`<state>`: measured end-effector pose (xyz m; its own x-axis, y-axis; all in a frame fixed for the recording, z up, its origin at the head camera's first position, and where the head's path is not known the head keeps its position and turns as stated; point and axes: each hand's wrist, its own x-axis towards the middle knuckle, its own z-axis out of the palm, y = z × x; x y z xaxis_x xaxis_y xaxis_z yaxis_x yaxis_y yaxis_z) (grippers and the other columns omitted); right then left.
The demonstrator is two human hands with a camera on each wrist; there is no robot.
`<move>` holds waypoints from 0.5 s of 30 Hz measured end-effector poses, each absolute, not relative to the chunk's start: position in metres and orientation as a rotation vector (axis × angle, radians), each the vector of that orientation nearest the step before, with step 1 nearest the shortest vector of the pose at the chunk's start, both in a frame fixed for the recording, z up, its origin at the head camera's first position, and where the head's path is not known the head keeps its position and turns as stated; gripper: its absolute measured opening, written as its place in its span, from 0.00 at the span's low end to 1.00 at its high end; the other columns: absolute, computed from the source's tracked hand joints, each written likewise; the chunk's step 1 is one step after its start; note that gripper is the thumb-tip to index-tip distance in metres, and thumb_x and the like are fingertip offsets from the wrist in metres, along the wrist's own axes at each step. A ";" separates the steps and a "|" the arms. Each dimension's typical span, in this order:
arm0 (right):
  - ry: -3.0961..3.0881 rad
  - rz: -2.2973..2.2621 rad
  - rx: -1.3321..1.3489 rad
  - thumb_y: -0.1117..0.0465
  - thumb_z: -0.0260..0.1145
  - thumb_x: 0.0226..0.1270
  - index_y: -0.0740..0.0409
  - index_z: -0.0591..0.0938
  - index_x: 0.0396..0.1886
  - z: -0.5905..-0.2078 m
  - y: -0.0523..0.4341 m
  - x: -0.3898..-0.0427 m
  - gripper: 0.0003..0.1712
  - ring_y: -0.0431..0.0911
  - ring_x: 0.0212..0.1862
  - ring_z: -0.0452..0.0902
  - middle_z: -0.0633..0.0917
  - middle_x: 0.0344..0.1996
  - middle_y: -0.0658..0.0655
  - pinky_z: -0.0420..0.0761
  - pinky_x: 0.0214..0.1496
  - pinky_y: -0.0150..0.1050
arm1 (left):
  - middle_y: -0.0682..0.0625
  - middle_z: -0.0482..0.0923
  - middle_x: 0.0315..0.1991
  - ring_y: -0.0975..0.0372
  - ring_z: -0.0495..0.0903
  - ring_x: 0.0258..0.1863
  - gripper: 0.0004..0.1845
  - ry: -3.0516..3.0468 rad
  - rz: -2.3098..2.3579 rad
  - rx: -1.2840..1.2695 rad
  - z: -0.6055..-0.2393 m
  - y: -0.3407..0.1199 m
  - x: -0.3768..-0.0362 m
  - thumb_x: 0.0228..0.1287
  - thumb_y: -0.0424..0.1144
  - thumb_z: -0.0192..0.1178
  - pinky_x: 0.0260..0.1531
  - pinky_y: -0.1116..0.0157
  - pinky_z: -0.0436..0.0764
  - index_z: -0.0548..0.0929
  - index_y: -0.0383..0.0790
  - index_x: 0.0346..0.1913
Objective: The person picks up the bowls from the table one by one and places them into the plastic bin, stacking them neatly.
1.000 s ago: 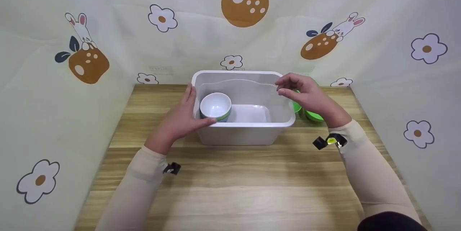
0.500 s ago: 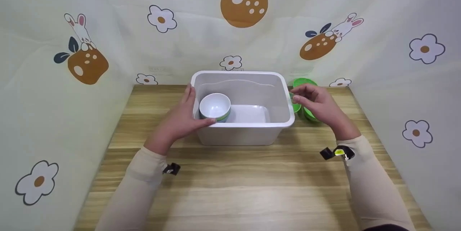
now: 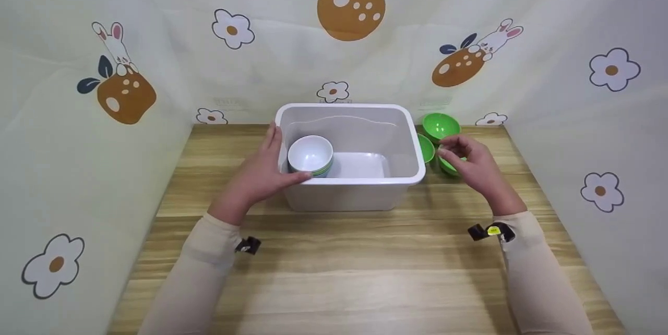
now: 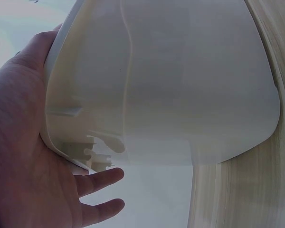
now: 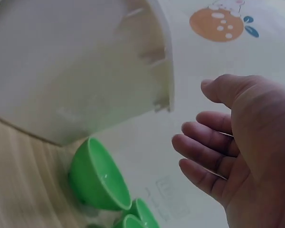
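A white plastic bin (image 3: pixel 344 196) stands on the table, with a stack of small bowls (image 3: pixel 311 153) inside at its left end. The top bowl is white; green and blue show below it. My left hand (image 3: pixel 255 176) rests at the bin's front left corner, thumb along the front rim and fingers straight against the left side. Right of the bin are three green bowls: a back one (image 3: pixel 441 125), one beside the bin wall (image 3: pixel 426 149) and a front one (image 3: pixel 449 166). My right hand (image 3: pixel 477 168) hovers over the front bowl, fingers loosely bent, holding nothing.
The wooden tabletop (image 3: pixel 334 272) extends in front of the bin. A pale patterned cloth (image 3: pixel 282 58) hangs as a wall behind and on both sides, close behind the bin and the back green bowl.
My right hand has moved from above the bin's right rim out to the right and toward me, uncovering the back green bowl. The left hand and the bin stay in place.
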<state>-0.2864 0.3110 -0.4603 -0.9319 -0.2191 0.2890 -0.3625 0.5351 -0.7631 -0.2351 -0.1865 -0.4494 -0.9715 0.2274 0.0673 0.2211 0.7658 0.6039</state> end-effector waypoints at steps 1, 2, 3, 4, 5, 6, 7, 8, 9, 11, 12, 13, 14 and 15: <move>-2.600 1.336 0.478 0.58 0.72 0.82 0.66 0.86 0.60 -0.465 0.314 -0.287 0.17 0.43 0.48 0.81 0.88 0.47 0.62 0.81 0.50 0.29 | 0.41 0.29 0.92 0.32 0.55 0.84 0.77 2.944 1.003 0.373 -0.449 -0.187 -0.235 0.58 0.78 0.72 0.75 0.30 0.67 0.40 0.36 0.91; -2.587 1.321 0.457 0.59 0.72 0.82 0.67 0.85 0.60 -0.469 0.316 -0.288 0.17 0.43 0.48 0.81 0.88 0.48 0.62 0.80 0.51 0.29 | 0.41 0.29 0.92 0.32 0.55 0.84 0.78 2.943 1.006 0.377 -0.449 -0.187 -0.235 0.58 0.78 0.72 0.75 0.30 0.67 0.40 0.36 0.91; -2.569 1.307 0.438 0.60 0.72 0.82 0.68 0.85 0.60 -0.474 0.319 -0.288 0.17 0.43 0.48 0.81 0.88 0.49 0.63 0.80 0.50 0.29 | 0.41 0.29 0.92 0.32 0.55 0.84 0.78 2.944 1.008 0.377 -0.449 -0.187 -0.234 0.57 0.79 0.72 0.75 0.30 0.67 0.40 0.36 0.91; -2.550 1.293 0.422 0.61 0.72 0.81 0.68 0.85 0.60 -0.479 0.322 -0.289 0.17 0.43 0.49 0.80 0.87 0.50 0.64 0.79 0.50 0.29 | 0.42 0.29 0.92 0.32 0.56 0.84 0.78 2.940 1.008 0.375 -0.448 -0.187 -0.234 0.57 0.80 0.72 0.75 0.31 0.67 0.39 0.36 0.91; -2.528 1.281 0.408 0.62 0.72 0.81 0.69 0.84 0.60 -0.483 0.324 -0.290 0.17 0.44 0.49 0.80 0.87 0.52 0.64 0.79 0.50 0.29 | 0.42 0.29 0.92 0.33 0.56 0.84 0.79 2.938 1.005 0.375 -0.448 -0.186 -0.233 0.56 0.81 0.71 0.76 0.31 0.68 0.39 0.36 0.91; -2.504 1.278 0.397 0.63 0.72 0.81 0.70 0.84 0.60 -0.488 0.327 -0.291 0.16 0.46 0.50 0.81 0.86 0.53 0.65 0.79 0.51 0.30 | 0.42 0.29 0.92 0.33 0.56 0.84 0.79 2.937 1.004 0.374 -0.448 -0.186 -0.233 0.56 0.82 0.70 0.76 0.32 0.68 0.39 0.36 0.91; -2.484 1.266 0.385 0.65 0.72 0.81 0.71 0.84 0.60 -0.492 0.329 -0.292 0.16 0.48 0.51 0.81 0.85 0.54 0.66 0.80 0.53 0.34 | 0.43 0.28 0.92 0.33 0.57 0.84 0.79 2.935 1.004 0.372 -0.448 -0.186 -0.232 0.56 0.82 0.70 0.76 0.32 0.68 0.39 0.37 0.91; -2.465 1.256 0.372 0.66 0.72 0.80 0.71 0.83 0.60 -0.497 0.331 -0.294 0.16 0.51 0.53 0.81 0.84 0.55 0.66 0.80 0.53 0.36 | 0.44 0.28 0.92 0.33 0.57 0.84 0.79 2.931 1.006 0.367 -0.448 -0.186 -0.232 0.56 0.82 0.69 0.76 0.33 0.69 0.38 0.37 0.91; -2.446 1.239 0.366 0.68 0.72 0.79 0.73 0.83 0.60 -0.501 0.333 -0.295 0.17 0.53 0.54 0.81 0.83 0.56 0.67 0.80 0.54 0.39 | 0.45 0.27 0.92 0.34 0.57 0.84 0.78 2.927 1.007 0.362 -0.448 -0.186 -0.231 0.57 0.81 0.70 0.76 0.34 0.69 0.38 0.38 0.91; -2.410 1.218 0.352 0.70 0.72 0.78 0.74 0.81 0.61 -0.509 0.337 -0.297 0.18 0.58 0.56 0.79 0.81 0.56 0.69 0.80 0.56 0.45 | 0.45 0.27 0.92 0.33 0.57 0.84 0.77 2.925 1.009 0.359 -0.448 -0.186 -0.231 0.59 0.78 0.71 0.76 0.33 0.69 0.38 0.38 0.91; -2.392 1.209 0.343 0.71 0.72 0.77 0.75 0.80 0.62 -0.513 0.339 -0.298 0.19 0.61 0.57 0.78 0.80 0.56 0.71 0.79 0.56 0.48 | 0.46 0.26 0.92 0.33 0.56 0.84 0.76 2.926 1.008 0.357 -0.448 -0.186 -0.231 0.60 0.77 0.72 0.76 0.33 0.68 0.38 0.38 0.91; -2.375 1.200 0.332 0.72 0.73 0.75 0.76 0.79 0.62 -0.517 0.340 -0.299 0.21 0.62 0.58 0.77 0.79 0.56 0.72 0.78 0.57 0.50 | 0.46 0.26 0.92 0.34 0.55 0.85 0.76 2.928 1.005 0.355 -0.448 -0.186 -0.231 0.60 0.77 0.72 0.76 0.33 0.67 0.38 0.38 0.91; -2.359 1.196 0.319 0.72 0.74 0.74 0.77 0.79 0.63 -0.520 0.342 -0.299 0.22 0.63 0.59 0.76 0.78 0.57 0.73 0.77 0.57 0.50 | 0.46 0.26 0.92 0.34 0.55 0.85 0.76 2.929 1.007 0.358 -0.448 -0.186 -0.231 0.60 0.77 0.72 0.77 0.33 0.67 0.38 0.37 0.91; -2.350 1.189 0.302 0.72 0.74 0.74 0.77 0.78 0.64 -0.524 0.344 -0.300 0.24 0.63 0.60 0.75 0.77 0.57 0.73 0.76 0.58 0.51 | 0.45 0.26 0.92 0.34 0.54 0.85 0.76 2.931 1.008 0.363 -0.448 -0.186 -0.232 0.60 0.77 0.72 0.77 0.32 0.66 0.38 0.37 0.91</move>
